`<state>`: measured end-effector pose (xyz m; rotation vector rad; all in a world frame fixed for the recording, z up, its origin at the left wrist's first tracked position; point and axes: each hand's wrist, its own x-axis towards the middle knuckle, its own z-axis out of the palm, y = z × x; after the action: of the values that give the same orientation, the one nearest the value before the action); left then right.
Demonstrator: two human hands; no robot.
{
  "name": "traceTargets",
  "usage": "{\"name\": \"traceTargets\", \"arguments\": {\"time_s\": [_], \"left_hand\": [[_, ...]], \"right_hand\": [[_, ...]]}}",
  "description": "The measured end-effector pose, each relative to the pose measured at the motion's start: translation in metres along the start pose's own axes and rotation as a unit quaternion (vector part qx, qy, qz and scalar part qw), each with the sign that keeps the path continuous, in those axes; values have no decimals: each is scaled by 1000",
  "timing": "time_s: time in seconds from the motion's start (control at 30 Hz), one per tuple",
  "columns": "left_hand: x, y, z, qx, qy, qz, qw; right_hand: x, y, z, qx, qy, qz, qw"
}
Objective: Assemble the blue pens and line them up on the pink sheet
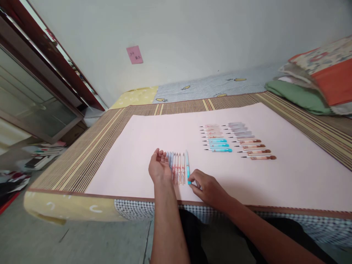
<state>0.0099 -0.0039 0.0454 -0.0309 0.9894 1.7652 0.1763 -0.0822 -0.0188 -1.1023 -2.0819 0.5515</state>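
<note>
A pale pink sheet [137, 154] covers a striped mat on a bed. Near its front edge several pens [177, 167] lie side by side in a tight row. My left hand [158, 167] stands on edge against the left side of that row, fingers together and slightly curled, holding nothing. My right hand [205, 186] pinches the near end of a blue pen [187, 167] at the row's right side. Farther back lie two more columns of pens [216, 138], pink and blue on the left, grey and brown [251, 141] on the right.
Folded green and orange bedding [313, 86] is piled at the right rear. A pink note [134, 55] sticks on the white wall. A glass-fronted cabinet [33, 95] stands at left, with books and papers [41, 154] on the floor below.
</note>
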Motion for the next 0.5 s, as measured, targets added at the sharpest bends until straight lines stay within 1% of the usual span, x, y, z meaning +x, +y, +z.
{"name": "traceTargets", "arguments": {"time_s": [0.13,0.33,0.5], "left_hand": [[0,0,0,5,-2,2,1000],[-1,0,1,-7,12,-9,1000],[3,3,-3,-13,7,-1,1000]], "right_hand": [[0,0,0,5,-7,5,1000],[-1,-2,-3,13,-23,1,1000],[-2,1,-3,22,-26,3,999]]}}
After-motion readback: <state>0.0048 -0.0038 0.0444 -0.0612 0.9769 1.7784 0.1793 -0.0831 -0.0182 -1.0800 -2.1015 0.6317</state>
